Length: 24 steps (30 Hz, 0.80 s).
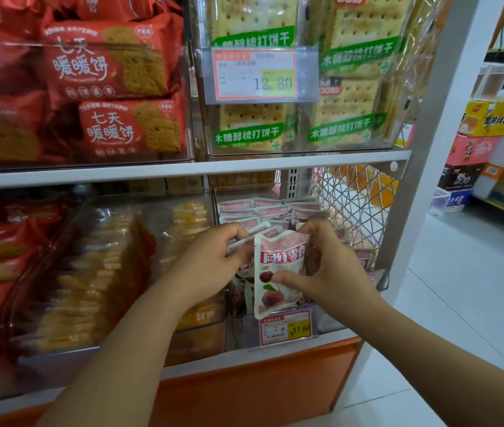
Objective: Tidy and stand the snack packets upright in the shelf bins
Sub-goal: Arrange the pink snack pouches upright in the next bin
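Partly done, I'd judge: the back rows (272,211) in the clear bin (238,329) stand neat, but the front ones slump. The right hand (331,272) pinches a pink packet (278,269) upright at the bin's six o'clock edge. At nine o'clock of it, the left hand (210,266) grips the leaning packets (241,241). Below is the white shelf (213,362); stacked cartons (478,140) stand on the pale floor (460,303) at three o'clock.

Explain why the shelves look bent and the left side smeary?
Head view: wide-angle lens bows the white shelf edge; orange biscuit packets in the clear plastic bin are blurred; the pink-and-white cherry packet pinched by the right hand is fairly sharp.
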{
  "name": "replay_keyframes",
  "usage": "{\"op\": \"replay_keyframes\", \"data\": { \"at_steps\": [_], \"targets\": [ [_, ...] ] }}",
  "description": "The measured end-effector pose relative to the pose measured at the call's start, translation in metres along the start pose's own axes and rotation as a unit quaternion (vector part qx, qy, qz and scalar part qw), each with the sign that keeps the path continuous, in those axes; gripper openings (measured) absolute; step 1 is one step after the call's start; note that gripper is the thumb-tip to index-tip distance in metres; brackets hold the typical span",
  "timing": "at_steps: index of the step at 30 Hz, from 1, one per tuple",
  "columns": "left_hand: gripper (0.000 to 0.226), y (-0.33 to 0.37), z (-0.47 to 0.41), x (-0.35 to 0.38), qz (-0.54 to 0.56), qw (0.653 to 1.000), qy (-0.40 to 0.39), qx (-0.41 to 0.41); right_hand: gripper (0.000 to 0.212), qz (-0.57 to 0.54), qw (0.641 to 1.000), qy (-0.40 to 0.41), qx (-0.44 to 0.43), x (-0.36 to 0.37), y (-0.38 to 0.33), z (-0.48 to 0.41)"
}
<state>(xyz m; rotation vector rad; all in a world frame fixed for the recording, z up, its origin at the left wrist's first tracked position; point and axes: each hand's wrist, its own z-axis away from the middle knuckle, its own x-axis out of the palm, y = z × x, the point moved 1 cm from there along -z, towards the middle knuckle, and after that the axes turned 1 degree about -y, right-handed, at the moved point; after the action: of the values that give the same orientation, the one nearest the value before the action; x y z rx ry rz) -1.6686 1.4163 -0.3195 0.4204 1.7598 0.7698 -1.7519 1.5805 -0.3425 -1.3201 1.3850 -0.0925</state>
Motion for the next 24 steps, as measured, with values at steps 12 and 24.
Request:
{"op": "replay_keyframes", "data": {
  "at_steps": [12,24],
  "targets": [
    [0.013,-0.006,-0.012,0.006,-0.021,0.998,0.066,0.003,0.039,0.049,0.998,0.0,-0.029,0.007,0.005,0.006],
    [0.019,0.004,0.014,0.005,-0.11,0.99,-0.047,0.075,0.01,0.056,0.976,-0.201,-0.057,-0.051,-0.005,-0.012]
  ]
}}
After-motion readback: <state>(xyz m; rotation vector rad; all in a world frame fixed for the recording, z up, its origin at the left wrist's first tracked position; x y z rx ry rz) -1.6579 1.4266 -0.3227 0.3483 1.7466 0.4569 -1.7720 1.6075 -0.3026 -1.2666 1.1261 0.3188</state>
